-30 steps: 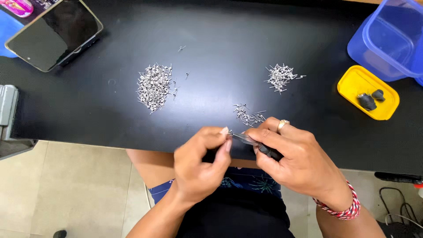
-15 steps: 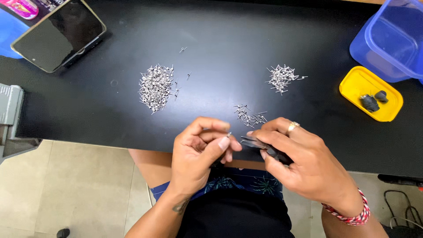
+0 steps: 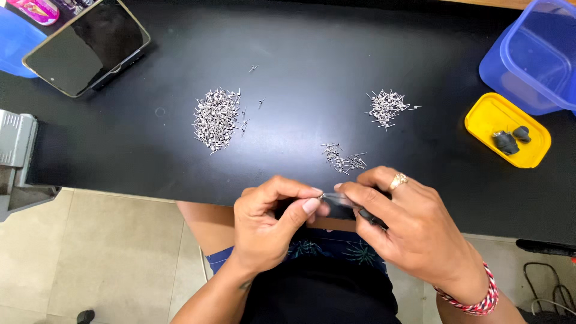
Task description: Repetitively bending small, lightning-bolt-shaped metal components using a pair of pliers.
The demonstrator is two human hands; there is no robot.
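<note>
At far left a pink packet [image 3: 39,10] is seen at the upper corner, beside a dark phone [image 3: 87,48] lying tilted on the black table [image 3: 300,48]. A large pile of small metal pins [image 3: 217,118] is spread left of centre; a small pile [image 3: 343,158] and a medium pile [image 3: 387,108] lie to its right. The left hand [image 3: 267,225] is pinched on the tip of a slim dark tool [image 3: 360,211] (its metal end shows between the fingertips), held at the table's near edge. The right hand [image 3: 414,225], ringed, is closed around the tool's body. At right are a yellow tray [image 3: 483,117] holding two dark pieces and a blue tub [image 3: 531,60].
</note>
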